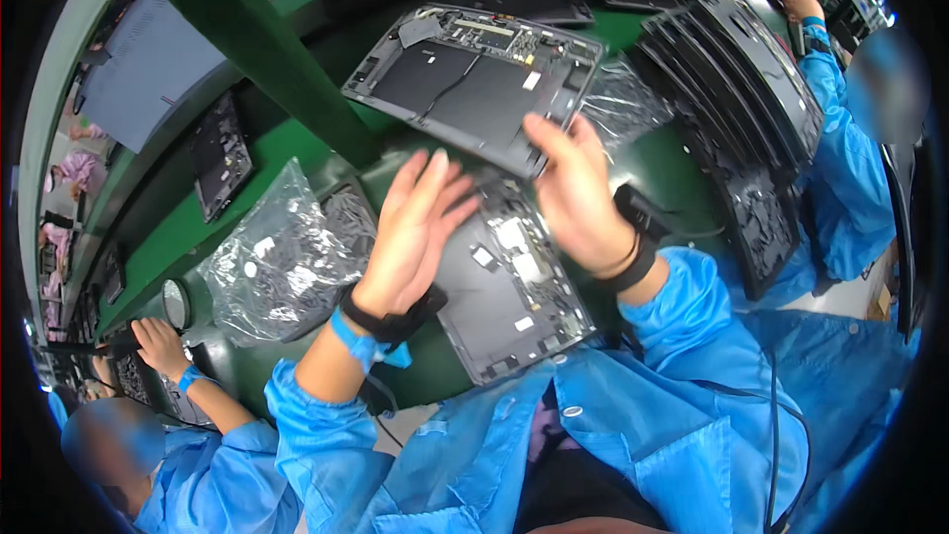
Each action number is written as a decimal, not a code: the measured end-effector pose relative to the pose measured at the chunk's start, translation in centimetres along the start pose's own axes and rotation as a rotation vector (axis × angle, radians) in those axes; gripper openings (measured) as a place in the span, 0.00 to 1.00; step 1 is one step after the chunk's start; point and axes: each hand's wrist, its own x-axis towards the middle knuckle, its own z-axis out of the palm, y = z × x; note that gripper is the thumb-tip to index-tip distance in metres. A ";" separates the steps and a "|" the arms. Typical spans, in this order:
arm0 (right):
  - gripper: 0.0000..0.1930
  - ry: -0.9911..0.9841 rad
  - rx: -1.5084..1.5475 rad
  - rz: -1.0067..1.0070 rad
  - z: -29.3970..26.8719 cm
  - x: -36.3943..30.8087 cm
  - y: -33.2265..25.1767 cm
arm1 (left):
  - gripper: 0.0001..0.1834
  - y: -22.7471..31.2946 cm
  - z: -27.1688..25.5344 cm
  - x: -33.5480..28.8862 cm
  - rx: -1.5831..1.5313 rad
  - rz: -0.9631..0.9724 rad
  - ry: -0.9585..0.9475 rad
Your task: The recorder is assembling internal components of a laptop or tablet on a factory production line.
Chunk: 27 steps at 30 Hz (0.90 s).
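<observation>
An opened dark grey laptop base (484, 91) sits at an angle across the upper middle of the frame, its circuit board (506, 38) bared along the top and a black cable (450, 89) crossing the dark panel. A second opened base (499, 302), partly covered, slants below centre.

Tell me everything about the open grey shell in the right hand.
The grey shell, seemingly metal or plastic, looks like an opened laptop base, held tilted. Circuitry lines its far edge; a black cable crosses its broad dark middle, near a white label. The right hand grips its near right corner, thumb on top.
</observation>
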 end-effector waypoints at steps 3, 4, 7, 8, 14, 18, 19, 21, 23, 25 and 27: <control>0.23 -0.059 0.028 -0.013 -1.2 -6.6 0.7 | 0.18 -2.8 0.4 1.3 -0.002 0.272 -0.114; 0.23 -0.071 0.057 0.032 -2.5 -7.9 0.7 | 0.18 -3.0 0.6 0.4 -0.004 0.284 -0.139; 0.21 -0.027 0.109 -0.099 -9.4 -8.5 -0.6 | 0.22 -3.4 -1.3 -3.3 0.116 0.233 -0.087; 0.21 0.068 0.004 -0.138 -10.7 -7.5 -1.7 | 0.24 -3.6 -2.2 -4.7 0.130 0.198 -0.067; 0.06 -0.207 -1.172 -0.466 -14.4 1.4 -6.9 | 0.30 -6.6 -6.2 -11.0 0.287 0.107 0.017; 0.04 -0.457 -1.768 -0.814 -13.2 5.5 -5.2 | 0.30 -7.7 -7.1 -11.6 0.323 0.054 0.022; 0.04 -0.502 -1.747 -0.807 -12.9 5.8 -4.4 | 0.29 -7.8 -7.3 -11.6 0.361 0.051 0.016; 0.03 -0.531 -1.796 -0.819 -13.0 6.3 -3.4 | 0.28 -7.4 -7.7 -11.1 0.555 0.061 -0.006; 0.03 -0.554 -1.855 -0.837 -12.6 6.6 -2.6 | 0.20 -4.6 -7.1 -11.3 1.237 -0.116 0.098; 0.03 -0.568 -1.857 -0.821 -12.3 6.8 -1.9 | 0.16 -2.8 -7.7 -11.0 1.510 0.163 0.133; 0.04 -0.583 -1.868 -0.805 -11.9 6.7 -1.2 | 0.10 -1.3 -6.7 -10.5 1.776 0.564 0.242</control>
